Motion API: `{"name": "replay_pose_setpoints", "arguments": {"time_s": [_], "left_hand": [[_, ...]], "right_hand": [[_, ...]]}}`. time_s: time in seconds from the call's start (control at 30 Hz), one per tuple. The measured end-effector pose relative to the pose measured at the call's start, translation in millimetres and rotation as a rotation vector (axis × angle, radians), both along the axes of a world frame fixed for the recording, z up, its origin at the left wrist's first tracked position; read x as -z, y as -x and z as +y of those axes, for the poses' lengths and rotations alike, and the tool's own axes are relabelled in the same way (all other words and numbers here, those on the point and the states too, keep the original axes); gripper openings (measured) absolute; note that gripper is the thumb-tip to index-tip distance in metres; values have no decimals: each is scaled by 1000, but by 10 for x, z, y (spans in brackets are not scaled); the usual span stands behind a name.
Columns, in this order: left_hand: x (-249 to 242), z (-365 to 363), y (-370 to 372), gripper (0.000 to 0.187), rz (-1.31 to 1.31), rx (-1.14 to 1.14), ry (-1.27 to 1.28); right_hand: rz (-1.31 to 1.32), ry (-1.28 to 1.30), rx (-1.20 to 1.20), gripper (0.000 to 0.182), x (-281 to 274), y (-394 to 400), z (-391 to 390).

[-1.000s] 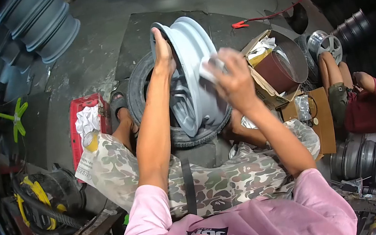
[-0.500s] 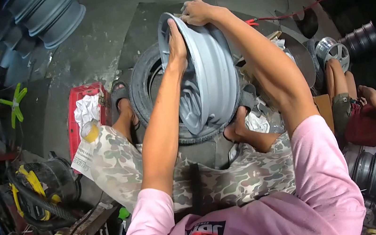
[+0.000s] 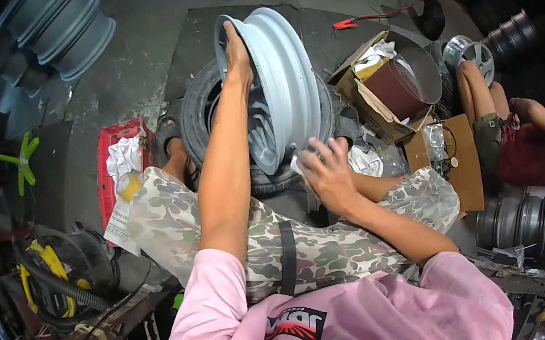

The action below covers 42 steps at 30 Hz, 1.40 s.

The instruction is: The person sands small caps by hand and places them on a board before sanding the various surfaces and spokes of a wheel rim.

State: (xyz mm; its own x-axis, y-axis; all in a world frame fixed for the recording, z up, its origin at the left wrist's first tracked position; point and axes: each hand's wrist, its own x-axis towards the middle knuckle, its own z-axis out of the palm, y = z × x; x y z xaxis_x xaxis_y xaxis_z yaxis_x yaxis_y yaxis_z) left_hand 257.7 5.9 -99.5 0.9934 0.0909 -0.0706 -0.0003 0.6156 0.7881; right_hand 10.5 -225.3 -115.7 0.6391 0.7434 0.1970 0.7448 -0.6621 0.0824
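A grey car wheel rim (image 3: 284, 79) stands tilted on edge over a black tire (image 3: 196, 121) lying on the floor between my feet. My left hand (image 3: 237, 61) grips the rim's far edge on the spoked side, its thumb along the outer lip. Close to the near end of the rim is my right hand (image 3: 329, 173), fingers bent around a small pale piece (image 3: 296, 165) pressed near the lip. The fingers hide most of that piece, and I cannot tell whether it is cloth or sandpaper.
A red crate (image 3: 106, 164) with white rags stands left. An open cardboard box (image 3: 367, 102) holding brown sheet rolls is right, near a seated person (image 3: 534, 142). More rims (image 3: 65, 35) are stacked back left; others (image 3: 541, 220) lie right. A vacuum (image 3: 60, 280) stands lower left.
My right hand has come from the rim's far edge down to its near end. The rim's near end has lifted slightly, and my left hand keeps its hold.
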Motion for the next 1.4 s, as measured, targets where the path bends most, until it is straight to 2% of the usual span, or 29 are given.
{"name": "replay_pose_setpoints", "arguments": {"time_s": [0.07,0.1,0.17,0.23,0.33,0.43,0.5,0.53,0.57,0.63,0.7,0.73,0.8,0.87,0.93,0.97,1.03,1.1,1.17,1.23,1.33,1.4], "left_hand": [[-92,-42,128,82,38,-25,-22],[-117,-46,153,82,34,-24,-25],[-170,-74,178,83,63,5,-7],[-233,-108,248,83,51,-3,-23],[-208,-55,161,83,13,-3,-13],[-174,-98,188,81,-3,57,8],[-137,-80,154,79,-76,32,23],[-18,-25,64,76,-58,41,79],[48,26,58,75,-95,2,-23],[-153,20,238,77,98,79,108],[-38,-14,129,78,21,74,103],[19,-33,93,79,-52,72,88],[-176,-62,234,78,-6,89,113],[-143,-37,199,78,40,105,130],[172,64,40,74,-76,169,208],[37,9,94,68,-107,92,108],[-8,-8,105,64,-133,80,191],[-11,25,123,63,-137,94,181],[-59,34,193,64,-136,83,98],[-23,81,161,69,-16,145,217],[132,114,-5,77,25,142,211],[32,117,35,81,29,152,190]], "right_hand": [[-174,-356,38,43,-294,-177,-5],[-247,-369,82,51,-527,-315,-12],[-304,-317,70,49,-760,-519,24],[-387,-28,-119,45,-541,-788,-14],[-482,-139,-150,35,-654,-1359,207],[-349,-336,-20,21,-987,-2061,666],[-89,-552,89,24,-974,-2321,995],[-27,-651,57,22,-943,-2245,1120],[37,-742,22,22,-891,-2072,1180],[43,-928,75,27,-771,-1390,1115],[-124,-928,-19,39,-402,-786,897],[-120,-922,-19,39,-322,-634,795],[-76,-832,-19,45,-239,-476,659],[-171,-875,-8,38,-608,-1045,931],[-153,-853,31,22,-774,-1740,1179],[-82,-844,34,25,-835,-2109,1297],[176,-783,126,31,-822,-2774,1511],[282,-762,165,33,-902,-2790,1542],[82,-804,106,27,-803,-2386,1431],[-109,-903,54,25,-709,-1467,1149],[-7,-798,50,48,-111,-261,602],[261,-678,103,48,171,270,388]]}}
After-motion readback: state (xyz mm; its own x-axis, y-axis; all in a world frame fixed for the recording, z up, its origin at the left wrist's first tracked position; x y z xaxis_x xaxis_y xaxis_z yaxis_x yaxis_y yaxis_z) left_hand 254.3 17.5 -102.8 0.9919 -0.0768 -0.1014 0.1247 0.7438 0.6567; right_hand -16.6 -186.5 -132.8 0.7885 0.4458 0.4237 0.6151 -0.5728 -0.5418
